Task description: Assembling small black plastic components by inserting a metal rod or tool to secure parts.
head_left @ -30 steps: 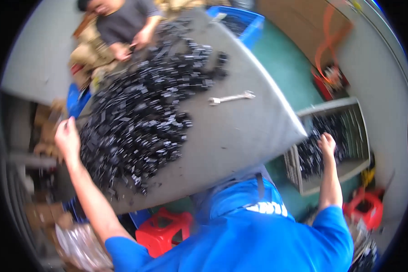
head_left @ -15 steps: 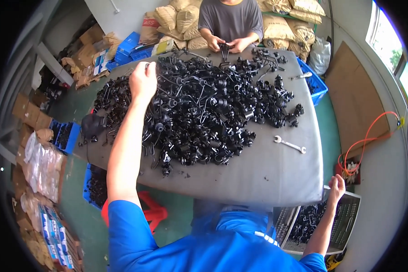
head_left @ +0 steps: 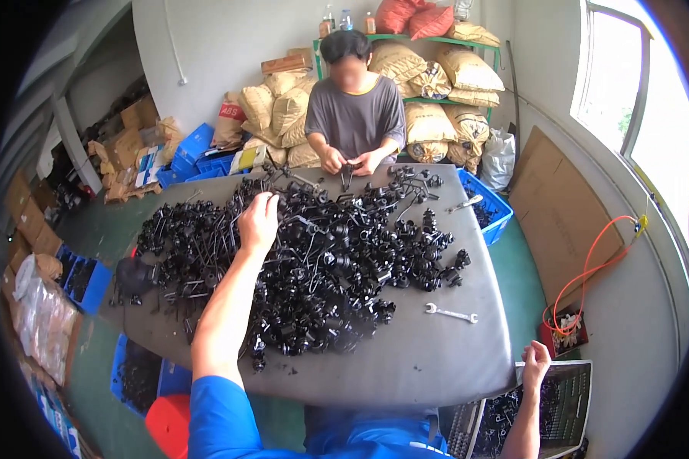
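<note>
A large heap of small black parts (head_left: 321, 268), many with bent metal rods and round ends, covers much of the grey-topped table (head_left: 406, 359). Over the heap's far left part reaches my left hand (head_left: 260, 220), its fingers curled together at the black parts. What they grip, if anything, is hidden. Off the table's near right corner, my right hand (head_left: 537, 362) hangs beside a grey crate (head_left: 582, 394) of black parts. Its fingers are loosely bent and somewhat apart, with nothing visible in them. An open-end wrench (head_left: 452, 313) lies right of the heap.
Across the table a person (head_left: 354, 115) holds a black rod-like part. Blue bins stand by the table, one at the far right (head_left: 488, 210). A red stool (head_left: 168, 425) is near my left side. An orange hose (head_left: 570, 294) hangs at the right wall.
The view has tilted up, showing more of the far wall and person. My left hand stays over the heap, its fingers curled among the parts. My right hand remains by the crate.
</note>
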A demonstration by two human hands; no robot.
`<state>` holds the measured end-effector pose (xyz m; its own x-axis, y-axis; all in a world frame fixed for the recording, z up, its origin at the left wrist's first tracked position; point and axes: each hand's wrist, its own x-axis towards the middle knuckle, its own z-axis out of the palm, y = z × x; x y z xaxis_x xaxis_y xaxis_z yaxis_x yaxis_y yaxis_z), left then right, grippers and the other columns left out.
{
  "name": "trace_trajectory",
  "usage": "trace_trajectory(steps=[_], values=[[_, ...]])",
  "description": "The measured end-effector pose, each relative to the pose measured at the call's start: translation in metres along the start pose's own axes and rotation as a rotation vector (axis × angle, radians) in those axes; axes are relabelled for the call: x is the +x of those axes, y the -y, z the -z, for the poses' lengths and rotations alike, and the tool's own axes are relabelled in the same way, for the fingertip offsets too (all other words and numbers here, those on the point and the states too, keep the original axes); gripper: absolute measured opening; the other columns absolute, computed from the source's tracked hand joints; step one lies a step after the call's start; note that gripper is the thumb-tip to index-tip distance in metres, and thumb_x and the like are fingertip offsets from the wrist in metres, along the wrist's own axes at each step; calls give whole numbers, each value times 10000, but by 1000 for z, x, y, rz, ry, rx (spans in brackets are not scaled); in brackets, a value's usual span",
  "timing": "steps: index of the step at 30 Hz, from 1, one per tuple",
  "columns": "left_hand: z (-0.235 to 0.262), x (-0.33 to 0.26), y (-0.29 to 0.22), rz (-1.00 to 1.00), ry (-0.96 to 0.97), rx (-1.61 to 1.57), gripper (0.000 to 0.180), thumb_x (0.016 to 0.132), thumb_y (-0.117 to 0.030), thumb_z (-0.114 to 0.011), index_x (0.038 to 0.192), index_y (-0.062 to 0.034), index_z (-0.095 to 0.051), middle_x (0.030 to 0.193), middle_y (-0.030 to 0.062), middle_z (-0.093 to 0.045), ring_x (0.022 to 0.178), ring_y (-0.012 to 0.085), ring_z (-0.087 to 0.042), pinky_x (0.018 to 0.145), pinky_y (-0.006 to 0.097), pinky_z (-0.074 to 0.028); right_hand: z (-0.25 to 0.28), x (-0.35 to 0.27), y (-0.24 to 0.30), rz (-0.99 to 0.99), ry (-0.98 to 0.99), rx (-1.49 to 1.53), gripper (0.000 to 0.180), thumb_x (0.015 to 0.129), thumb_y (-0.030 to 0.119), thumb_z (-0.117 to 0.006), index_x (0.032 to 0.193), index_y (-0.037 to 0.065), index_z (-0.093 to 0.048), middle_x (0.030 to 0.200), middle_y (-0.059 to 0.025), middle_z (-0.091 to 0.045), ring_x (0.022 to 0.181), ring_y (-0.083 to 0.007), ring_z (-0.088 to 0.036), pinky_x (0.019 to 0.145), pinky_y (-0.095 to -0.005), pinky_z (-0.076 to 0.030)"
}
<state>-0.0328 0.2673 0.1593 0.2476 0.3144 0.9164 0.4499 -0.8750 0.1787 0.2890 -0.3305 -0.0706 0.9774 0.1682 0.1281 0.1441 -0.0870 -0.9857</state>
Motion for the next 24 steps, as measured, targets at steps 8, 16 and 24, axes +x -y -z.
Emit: trace_trajectory(steps=[8,16,24], values=[[45,22,-121,12,-42,-416,64,885,-18,-606,947,-23,-592,603,11,-559,491,44,-489,433,218,-382,-81,-14,101,513,-1,-249,224,835,-43,-627,1056,-6,-627,949,-119,-660,858,-178,-636,764,-288,-515],[29,-65,-251,196,453,-545,72,820,-81,-662,874,-68,-616,526,72,-570,441,164,-595,417,300,-458,-208,-120,189,501,852,-40,671,727,219,-807,1275,12,-479,1149,-186,-608,1037,-307,-614,914,-389,-491],[-1,-117,-267,285,796,-675,451,834,-265,-680,1200,-43,-538,765,142,-659,695,296,-665,626,391,-530,-212,-105,121,-7,830,316,409,940,74,-539,1318,-33,-429,1051,-118,-666,988,-196,-649,843,-293,-515]])
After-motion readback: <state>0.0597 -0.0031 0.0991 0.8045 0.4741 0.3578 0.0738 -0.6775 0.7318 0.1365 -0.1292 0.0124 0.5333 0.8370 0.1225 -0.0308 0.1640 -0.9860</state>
